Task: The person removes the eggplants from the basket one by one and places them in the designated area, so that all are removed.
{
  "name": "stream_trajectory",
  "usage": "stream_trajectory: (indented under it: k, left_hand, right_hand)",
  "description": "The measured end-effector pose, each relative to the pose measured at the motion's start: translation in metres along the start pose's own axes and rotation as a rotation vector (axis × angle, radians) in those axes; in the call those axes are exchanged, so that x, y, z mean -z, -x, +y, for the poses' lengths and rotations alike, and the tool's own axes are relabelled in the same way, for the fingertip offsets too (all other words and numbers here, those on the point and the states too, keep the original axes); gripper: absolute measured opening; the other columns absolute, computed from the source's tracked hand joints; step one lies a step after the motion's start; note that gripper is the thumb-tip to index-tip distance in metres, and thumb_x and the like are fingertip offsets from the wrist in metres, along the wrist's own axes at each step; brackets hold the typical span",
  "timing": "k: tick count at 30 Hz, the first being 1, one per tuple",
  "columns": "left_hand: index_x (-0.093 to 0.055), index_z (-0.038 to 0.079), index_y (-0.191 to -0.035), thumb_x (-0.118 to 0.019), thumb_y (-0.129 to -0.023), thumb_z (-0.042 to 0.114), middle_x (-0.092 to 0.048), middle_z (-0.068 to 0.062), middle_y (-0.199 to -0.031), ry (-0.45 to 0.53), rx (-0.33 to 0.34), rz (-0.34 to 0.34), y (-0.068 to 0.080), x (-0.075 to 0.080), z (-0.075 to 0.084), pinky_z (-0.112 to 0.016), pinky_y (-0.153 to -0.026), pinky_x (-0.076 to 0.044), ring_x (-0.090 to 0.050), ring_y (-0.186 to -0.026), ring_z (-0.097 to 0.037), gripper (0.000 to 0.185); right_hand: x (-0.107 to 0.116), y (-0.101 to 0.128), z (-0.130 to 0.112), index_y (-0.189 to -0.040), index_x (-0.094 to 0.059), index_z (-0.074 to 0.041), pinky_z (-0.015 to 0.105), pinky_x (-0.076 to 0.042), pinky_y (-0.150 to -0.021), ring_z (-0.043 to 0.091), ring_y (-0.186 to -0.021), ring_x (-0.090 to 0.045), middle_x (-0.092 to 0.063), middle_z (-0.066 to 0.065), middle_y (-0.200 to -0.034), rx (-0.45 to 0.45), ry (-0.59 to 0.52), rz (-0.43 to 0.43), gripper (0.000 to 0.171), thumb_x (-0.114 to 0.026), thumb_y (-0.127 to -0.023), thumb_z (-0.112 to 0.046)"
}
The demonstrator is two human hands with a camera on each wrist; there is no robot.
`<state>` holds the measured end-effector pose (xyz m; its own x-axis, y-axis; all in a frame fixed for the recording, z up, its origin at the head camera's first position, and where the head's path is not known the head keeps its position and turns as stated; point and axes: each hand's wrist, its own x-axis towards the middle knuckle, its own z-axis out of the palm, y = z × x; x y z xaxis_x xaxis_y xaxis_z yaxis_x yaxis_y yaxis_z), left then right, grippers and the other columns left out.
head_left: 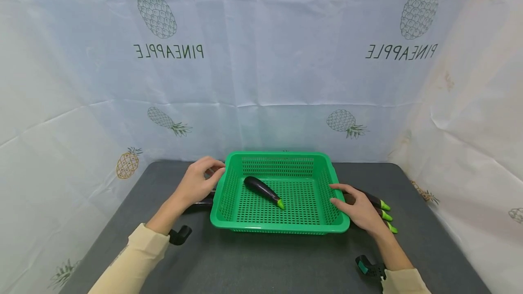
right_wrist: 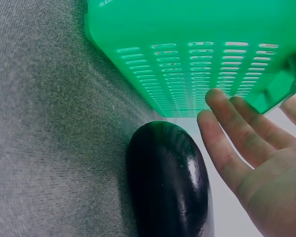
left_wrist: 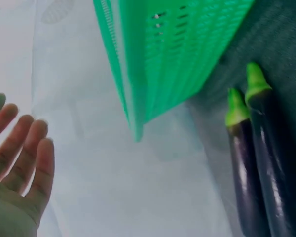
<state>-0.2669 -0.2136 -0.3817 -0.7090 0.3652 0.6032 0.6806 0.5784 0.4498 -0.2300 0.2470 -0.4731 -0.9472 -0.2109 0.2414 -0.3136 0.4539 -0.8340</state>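
Observation:
A green plastic basket (head_left: 282, 229) stands in the middle of the table, with one dark eggplant (head_left: 261, 188) lying slantwise inside. My left hand (head_left: 198, 183) is at the basket's left rim; in the left wrist view its loosely spread fingers (left_wrist: 27, 153) show a gap from the basket wall. On the other side, my right hand (head_left: 361, 208) has its fingertips at the right rim. Seen from the right wrist, extended fingers (right_wrist: 241, 131) lie along the slotted outer wall, above a large eggplant (right_wrist: 167, 182). Both hands hold nothing.
Several eggplants (head_left: 373, 199) with green caps lie right of the basket, partly under my right hand. Two more eggplants (left_wrist: 274, 153) lie to the left, mostly hidden by my left hand in the head view. A pineapple-print curtain (head_left: 282, 71) surrounds the dark table (head_left: 261, 262).

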Motion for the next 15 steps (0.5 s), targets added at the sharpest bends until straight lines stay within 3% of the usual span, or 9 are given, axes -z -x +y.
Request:
stream_trajectory:
  k: [9,15]
  left_hand:
    - [-0.074,0.009,-0.108,-0.07,-0.098,0.011,-0.068,-0.002,-0.102,0.033,-0.065,-0.035,-0.019,-0.007,0.014,-0.034,-0.075,-0.056,-0.064,-0.091,-0.018,0.012]
    - [-0.074,0.009,-0.109,-0.07,-0.098,0.011,-0.068,-0.001,-0.103,0.078,-0.052,-0.058,-0.032,-0.02,0.02,-0.035,-0.077,-0.054,-0.062,-0.092,-0.016,0.012]
  right_hand:
    - [0.0,0.002,-0.005,-0.145,-0.055,-0.01,0.031,-0.053,-0.074,0.013,-0.105,-0.063,-0.048,0.02,-0.148,0.002,-0.007,0.001,0.048,-0.067,-0.101,-0.024]
    - [0.0,0.001,-0.002,-0.145,-0.055,-0.009,0.031,-0.054,-0.074,0.011,-0.102,-0.063,-0.049,0.021,-0.147,-0.003,0.007,0.003,0.049,-0.067,-0.101,-0.026]
